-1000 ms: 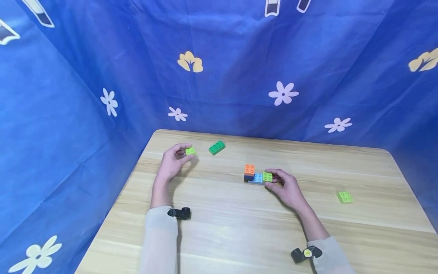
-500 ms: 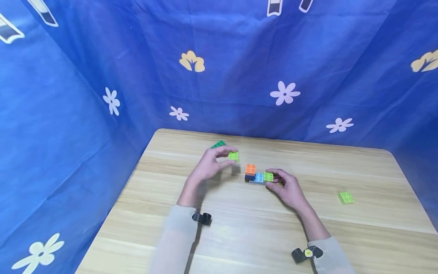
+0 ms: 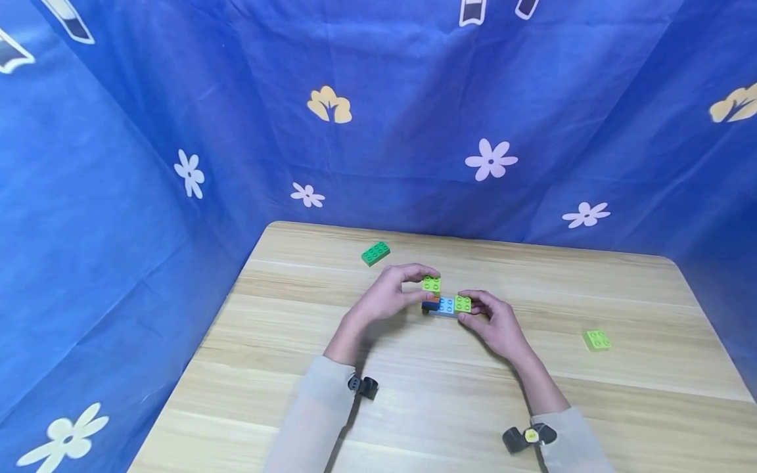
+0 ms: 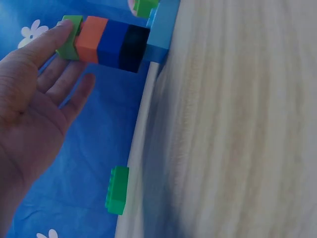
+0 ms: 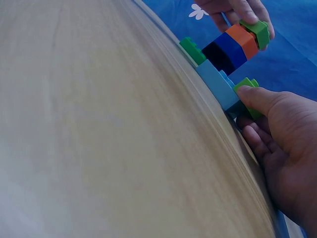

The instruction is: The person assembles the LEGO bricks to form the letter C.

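Observation:
My left hand (image 3: 387, 293) pinches a lime toy brick (image 3: 432, 284) between thumb and fingers at the top of a small tower. Under it, in the left wrist view, come an orange brick (image 4: 91, 39), a dark blue brick (image 4: 113, 43) and a black brick (image 4: 134, 48). The tower rises from one end of a long light blue brick (image 4: 163, 30) lying on the table. At that brick's other end sits a second lime brick (image 3: 462, 303). My right hand (image 3: 495, 327) grips this end, thumb and fingers on opposite sides. The held lime brick looks slightly tilted against the orange one.
Behind the left hand lies a dark green brick (image 3: 375, 253) on the wooden table (image 3: 414, 407). Another lime brick (image 3: 596, 340) lies to the right of my right hand. A blue patterned cloth (image 3: 402, 131) hangs around the table's back and sides.
My left hand has carried the lime brick rightward from the table's left side, past the dark green brick, onto the orange brick. The right hand has stayed in place on the light blue brick's end.

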Motion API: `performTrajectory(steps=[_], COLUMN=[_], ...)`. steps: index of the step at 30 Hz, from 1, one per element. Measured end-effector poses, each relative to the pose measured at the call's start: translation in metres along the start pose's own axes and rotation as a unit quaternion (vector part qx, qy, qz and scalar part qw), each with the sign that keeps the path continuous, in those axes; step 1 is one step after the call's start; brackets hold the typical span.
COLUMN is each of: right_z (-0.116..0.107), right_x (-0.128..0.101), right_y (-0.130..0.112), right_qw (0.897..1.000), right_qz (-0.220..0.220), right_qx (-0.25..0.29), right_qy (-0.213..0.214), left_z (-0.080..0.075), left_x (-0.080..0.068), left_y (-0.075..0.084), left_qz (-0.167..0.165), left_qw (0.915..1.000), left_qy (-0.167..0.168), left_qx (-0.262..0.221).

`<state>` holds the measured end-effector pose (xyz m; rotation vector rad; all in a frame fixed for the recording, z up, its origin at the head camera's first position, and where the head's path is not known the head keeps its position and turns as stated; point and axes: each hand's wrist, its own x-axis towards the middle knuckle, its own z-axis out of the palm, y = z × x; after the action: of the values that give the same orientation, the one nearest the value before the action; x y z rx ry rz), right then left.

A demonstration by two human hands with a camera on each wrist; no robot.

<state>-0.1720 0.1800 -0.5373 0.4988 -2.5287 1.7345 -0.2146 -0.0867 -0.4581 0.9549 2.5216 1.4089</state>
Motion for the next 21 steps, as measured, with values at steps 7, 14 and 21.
performTrajectory(steps=[7, 14, 21], right_z=[0.0011, 0.0005, -0.0013], right_x=[-0.0003, -0.0006, 0.0011], right_y=[0.0000, -0.0010, 0.0002], right_qw=[1.000, 1.000, 1.000], right_qz=[-0.005, -0.019, 0.000], right_qx=[0.001, -0.004, -0.001], right_qy=[0.003, -0.003, 0.000], left_z=[0.0018, 0.0042, 0.0075], left_x=[0.0009, 0.0012, 0.0029], left_y=[-0.0022, -0.0036, -0.0022], left_qz=[0.053, 0.086, 0.066], left_qw=[0.9980, 0.9944, 0.9969], left_qy=[0.006, 0.019, 0.020], left_qx=[0.033, 0.059, 0.037])
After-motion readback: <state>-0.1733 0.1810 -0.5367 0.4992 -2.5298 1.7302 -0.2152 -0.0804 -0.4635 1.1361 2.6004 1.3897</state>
